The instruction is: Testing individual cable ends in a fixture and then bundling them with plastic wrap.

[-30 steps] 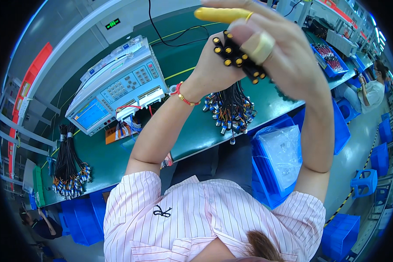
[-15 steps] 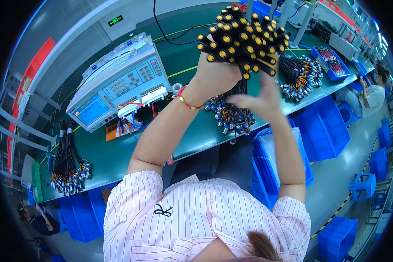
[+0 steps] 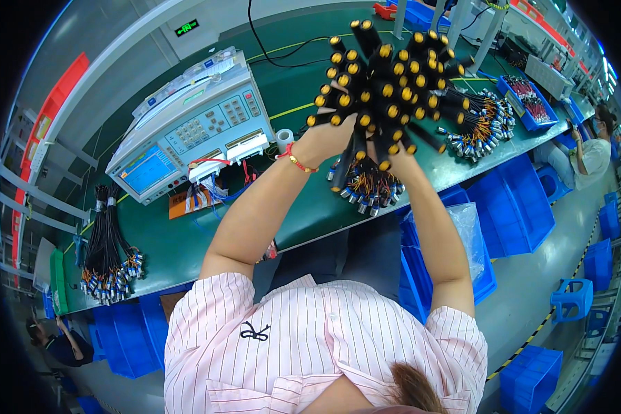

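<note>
A thick bundle of black cables [image 3: 393,90] with round yellow-tipped ends is held up over the bench, the ends fanned toward me. My left hand [image 3: 330,140] is closed around its left side, a red beaded bracelet at the wrist. From below, my right hand [image 3: 401,164] reaches in against the same bundle; cable ends cover most of its fingers, and it appears wrapped round the cables. Below the hands, the bundle's other ends, metal connectors with orange and blue wires [image 3: 371,190], hang over or rest on the green bench top; which, I cannot tell.
At left on the green bench [image 3: 303,228] stands a testing instrument [image 3: 193,127] with a screen. Another cable bundle [image 3: 107,241] lies farther left, and a connector pile [image 3: 486,124] to the right. Blue bins [image 3: 510,207] stand below the bench's front edge. A seated person [image 3: 590,155] is far right.
My right hand, earlier apart from the bundle with fingers spread, has moved up against it. The cable ends have fanned wider and sit a little lower and closer.
</note>
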### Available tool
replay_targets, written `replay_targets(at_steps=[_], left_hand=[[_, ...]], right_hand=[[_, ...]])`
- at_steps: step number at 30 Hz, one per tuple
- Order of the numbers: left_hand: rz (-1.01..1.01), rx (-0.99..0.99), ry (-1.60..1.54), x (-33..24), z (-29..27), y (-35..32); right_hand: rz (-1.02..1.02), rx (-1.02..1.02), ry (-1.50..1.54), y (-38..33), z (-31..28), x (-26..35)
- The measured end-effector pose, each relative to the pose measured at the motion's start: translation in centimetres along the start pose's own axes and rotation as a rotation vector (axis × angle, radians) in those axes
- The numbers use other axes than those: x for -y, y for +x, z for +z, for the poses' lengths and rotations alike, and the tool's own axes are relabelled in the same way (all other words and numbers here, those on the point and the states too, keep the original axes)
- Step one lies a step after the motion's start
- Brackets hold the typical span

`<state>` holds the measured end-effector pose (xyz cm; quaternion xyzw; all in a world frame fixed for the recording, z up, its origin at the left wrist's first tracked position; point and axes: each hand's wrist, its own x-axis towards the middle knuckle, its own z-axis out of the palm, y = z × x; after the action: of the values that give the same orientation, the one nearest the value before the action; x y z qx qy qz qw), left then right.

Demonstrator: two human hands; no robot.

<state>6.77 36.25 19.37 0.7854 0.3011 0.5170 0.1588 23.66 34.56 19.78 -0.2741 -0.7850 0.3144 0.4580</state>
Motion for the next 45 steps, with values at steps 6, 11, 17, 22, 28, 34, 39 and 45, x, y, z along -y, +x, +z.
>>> replay_targets(at_steps=[6, 11, 17, 22, 28, 34, 39, 45], left_hand=[[0.175, -0.134, 0.357, -5.8, -0.5, 3.3], [0.071, -0.214, -0.092, -7.6, 0.3, 4.7], [-0.027, -0.270, -0.433, -7.9, 1.5, 4.9], [-0.262, -0.289, -0.894, -7.4, 1.8, 4.6], [-0.117, -0.266, -0.655, -6.8, 1.9, 4.2], [-0.062, -0.266, -0.485, -7.2, 1.7, 3.7], [-0.188, -0.315, -0.589, -6.7, 2.6, 3.7], [0.223, -0.130, -0.010, -8.1, 1.4, 3.3]], right_hand=[[-0.175, -0.146, -0.424, -1.8, -4.2, 7.4], [-0.506, -0.390, -0.478, -3.4, -3.5, 12.4], [-0.588, -0.625, -0.405, -0.8, -2.3, 12.7], [-0.608, -0.590, -0.458, -0.1, -2.1, 13.0], [-0.685, -0.607, -0.341, -0.5, -2.1, 12.7], [-0.635, -0.520, -0.261, -2.0, -2.7, 14.1], [-0.456, -0.621, -0.295, -3.9, -4.4, 16.2], [-0.445, -0.516, -0.505, -3.1, -7.8, 17.7]])
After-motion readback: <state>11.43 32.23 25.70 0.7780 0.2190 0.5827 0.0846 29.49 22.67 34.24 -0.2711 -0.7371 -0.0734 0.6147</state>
